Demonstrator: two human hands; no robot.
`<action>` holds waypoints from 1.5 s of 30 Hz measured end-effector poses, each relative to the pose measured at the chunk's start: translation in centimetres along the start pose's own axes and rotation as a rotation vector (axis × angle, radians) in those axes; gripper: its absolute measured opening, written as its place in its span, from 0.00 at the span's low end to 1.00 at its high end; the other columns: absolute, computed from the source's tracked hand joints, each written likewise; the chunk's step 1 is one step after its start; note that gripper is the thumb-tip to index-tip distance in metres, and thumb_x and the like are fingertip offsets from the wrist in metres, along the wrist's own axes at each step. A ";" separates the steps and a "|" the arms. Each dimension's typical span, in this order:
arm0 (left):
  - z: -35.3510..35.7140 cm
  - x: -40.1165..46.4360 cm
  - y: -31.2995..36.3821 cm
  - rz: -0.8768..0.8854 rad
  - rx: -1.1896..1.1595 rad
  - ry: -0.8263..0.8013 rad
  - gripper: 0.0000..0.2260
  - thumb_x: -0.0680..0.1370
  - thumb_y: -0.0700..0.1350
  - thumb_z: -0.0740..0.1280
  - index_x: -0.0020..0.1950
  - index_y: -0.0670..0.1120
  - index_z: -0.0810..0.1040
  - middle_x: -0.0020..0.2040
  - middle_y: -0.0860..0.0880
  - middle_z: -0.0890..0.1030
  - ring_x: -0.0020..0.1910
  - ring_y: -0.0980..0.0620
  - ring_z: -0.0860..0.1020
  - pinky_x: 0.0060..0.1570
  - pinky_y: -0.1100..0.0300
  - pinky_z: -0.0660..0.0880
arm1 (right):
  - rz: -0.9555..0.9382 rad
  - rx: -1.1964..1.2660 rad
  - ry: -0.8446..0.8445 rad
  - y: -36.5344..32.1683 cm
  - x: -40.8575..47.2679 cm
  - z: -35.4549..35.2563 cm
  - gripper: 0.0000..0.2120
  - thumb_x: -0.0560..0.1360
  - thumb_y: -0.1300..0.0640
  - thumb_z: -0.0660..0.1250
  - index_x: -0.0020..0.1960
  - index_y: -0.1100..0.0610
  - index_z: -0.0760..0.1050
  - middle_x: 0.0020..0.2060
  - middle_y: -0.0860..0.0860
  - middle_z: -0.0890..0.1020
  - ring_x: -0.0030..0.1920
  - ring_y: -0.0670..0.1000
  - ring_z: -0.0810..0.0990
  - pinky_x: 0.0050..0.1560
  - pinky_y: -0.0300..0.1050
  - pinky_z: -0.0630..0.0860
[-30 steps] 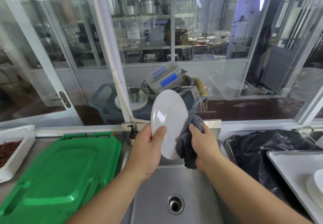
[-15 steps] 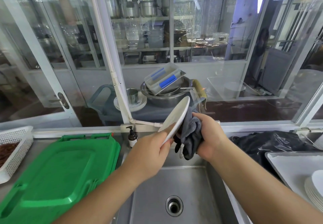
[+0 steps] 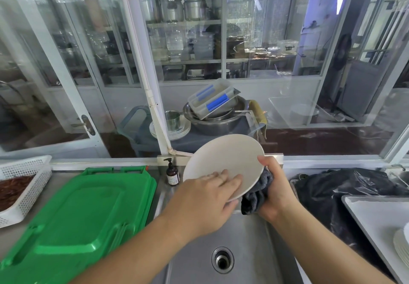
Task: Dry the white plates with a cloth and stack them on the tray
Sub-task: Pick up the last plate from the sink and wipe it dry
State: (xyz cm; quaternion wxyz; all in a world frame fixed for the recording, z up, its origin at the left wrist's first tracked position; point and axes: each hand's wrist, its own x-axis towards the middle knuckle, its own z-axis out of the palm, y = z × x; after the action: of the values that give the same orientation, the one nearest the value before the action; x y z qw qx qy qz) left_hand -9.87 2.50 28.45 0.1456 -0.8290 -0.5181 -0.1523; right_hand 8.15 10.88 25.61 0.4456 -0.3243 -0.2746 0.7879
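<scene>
A white plate (image 3: 223, 157) is held tilted above the steel sink (image 3: 247, 250), its face turned up toward me. My left hand (image 3: 205, 201) grips its near edge, fingers laid over the face and thumb underneath. My right hand (image 3: 275, 190) holds a bunched dark grey cloth (image 3: 256, 195) against the plate's right underside, thumb on the rim. A stack of white plates (image 3: 401, 248) sits on the white tray (image 3: 374, 215) at the far right.
A green plastic lid or board (image 3: 75, 219) covers the counter on the left, with a white basket (image 3: 24, 186) beyond it. A soap pump bottle (image 3: 172, 173) stands behind the sink. A black plastic bag (image 3: 345, 186) lies between sink and tray. A glass window wall closes the back.
The plate has turned from edge-on to nearly flat with its face up. My left fingers now lie across its face, and the cloth has gone under the plate's right side.
</scene>
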 end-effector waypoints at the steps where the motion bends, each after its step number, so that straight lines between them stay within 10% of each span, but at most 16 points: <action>1: 0.0 0.0 0.3 0.001 -0.023 0.002 0.24 0.79 0.60 0.60 0.72 0.55 0.79 0.67 0.51 0.83 0.62 0.51 0.84 0.46 0.53 0.85 | -0.002 0.013 -0.002 0.0 -0.1 -0.4 0.27 0.72 0.44 0.71 0.63 0.61 0.84 0.61 0.63 0.84 0.57 0.62 0.85 0.58 0.56 0.80; 5: 0.2 0.5 0.2 -0.157 -0.274 -0.052 0.24 0.81 0.64 0.57 0.77 0.61 0.73 0.75 0.60 0.75 0.74 0.60 0.72 0.70 0.59 0.73 | -0.045 0.086 0.020 -0.3 -0.1 -2.1 0.33 0.71 0.44 0.72 0.69 0.64 0.79 0.61 0.64 0.81 0.59 0.64 0.79 0.63 0.62 0.73; 11: 2.6 0.9 -1.3 -0.547 -0.507 0.159 0.22 0.84 0.57 0.64 0.78 0.57 0.71 0.76 0.60 0.73 0.75 0.60 0.68 0.75 0.62 0.62 | -0.035 0.122 0.007 -1.7 0.0 -4.4 0.20 0.71 0.43 0.69 0.51 0.57 0.88 0.56 0.62 0.83 0.54 0.65 0.81 0.57 0.65 0.75; 15: 3.4 1.9 -0.8 -0.997 -1.032 0.152 0.07 0.83 0.56 0.64 0.59 0.67 0.78 0.60 0.64 0.84 0.60 0.60 0.81 0.62 0.50 0.77 | 0.015 0.123 0.003 -2.5 -0.2 -5.0 0.20 0.71 0.43 0.69 0.50 0.58 0.88 0.57 0.62 0.81 0.58 0.65 0.76 0.61 0.64 0.70; 20: 4.1 2.0 1.0 -1.345 -1.526 0.333 0.09 0.85 0.44 0.63 0.53 0.46 0.84 0.46 0.47 0.89 0.37 0.52 0.87 0.30 0.57 0.81 | 0.071 0.115 -0.017 -2.6 -0.5 -6.3 0.19 0.77 0.47 0.65 0.55 0.59 0.85 0.52 0.62 0.85 0.49 0.63 0.84 0.50 0.60 0.82; 26: 4.8 1.4 0.6 -1.372 -1.595 0.339 0.07 0.85 0.43 0.65 0.57 0.46 0.83 0.48 0.45 0.89 0.39 0.49 0.87 0.35 0.56 0.82 | 0.017 -0.057 0.058 -2.9 -1.1 -8.0 0.21 0.75 0.57 0.69 0.67 0.59 0.80 0.55 0.62 0.84 0.49 0.62 0.84 0.46 0.55 0.83; 30: 5.7 1.5 -0.3 -1.349 -1.624 0.279 0.08 0.85 0.44 0.66 0.61 0.45 0.82 0.50 0.44 0.89 0.44 0.45 0.86 0.36 0.55 0.82 | -0.051 -0.197 0.169 -3.3 -1.9 -8.8 0.12 0.75 0.64 0.71 0.56 0.54 0.86 0.54 0.63 0.87 0.47 0.65 0.88 0.43 0.57 0.85; 40: 10.9 2.9 2.1 -1.134 -1.683 -0.149 0.09 0.84 0.44 0.66 0.55 0.54 0.86 0.48 0.49 0.89 0.45 0.46 0.85 0.36 0.54 0.81 | -0.215 -0.185 0.547 -0.2 -9.0 -13.2 0.13 0.74 0.69 0.72 0.56 0.59 0.84 0.47 0.67 0.86 0.39 0.64 0.87 0.37 0.53 0.83; 45: 13.8 3.8 6.8 -1.013 -1.674 -0.420 0.10 0.85 0.44 0.65 0.53 0.50 0.87 0.47 0.47 0.89 0.42 0.48 0.86 0.38 0.52 0.82 | -0.274 -0.139 0.773 1.7 -15.2 -16.9 0.12 0.68 0.65 0.77 0.51 0.58 0.85 0.48 0.67 0.86 0.43 0.70 0.85 0.46 0.67 0.84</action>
State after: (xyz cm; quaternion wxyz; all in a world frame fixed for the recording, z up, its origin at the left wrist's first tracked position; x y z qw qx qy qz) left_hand -0.79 8.25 16.81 -0.6614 -0.3564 -0.5514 -0.3626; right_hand 25.97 -0.87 17.66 0.5935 -0.5861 -0.1803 0.5213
